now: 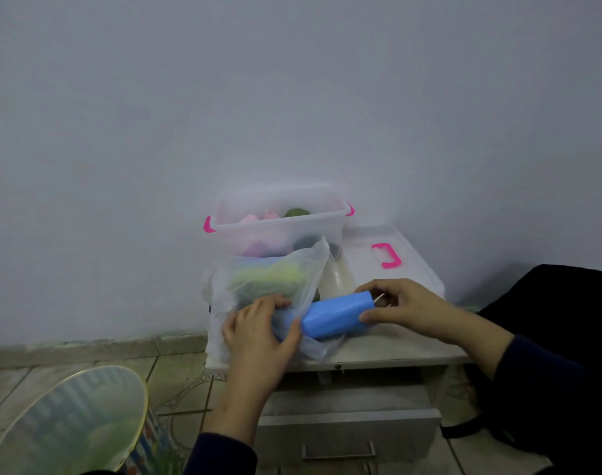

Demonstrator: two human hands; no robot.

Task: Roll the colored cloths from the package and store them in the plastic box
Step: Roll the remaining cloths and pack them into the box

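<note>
A rolled blue cloth (337, 315) lies across the front of a small white cabinet top (395, 344). My right hand (402, 308) grips its right end, and my left hand (258, 332) holds its left end through the edge of a clear plastic package (268, 282). The package holds yellow-green and darker cloths. Behind it stands a clear plastic box (279, 228) with pink clips; pink and dark green rolled cloths show inside.
The box lid (385, 258) with a pink handle lies at the back right of the cabinet. A drawer with a metal handle (339, 452) is below. A round glass table (66, 423) stands lower left. Dark fabric (560, 337) fills the right side.
</note>
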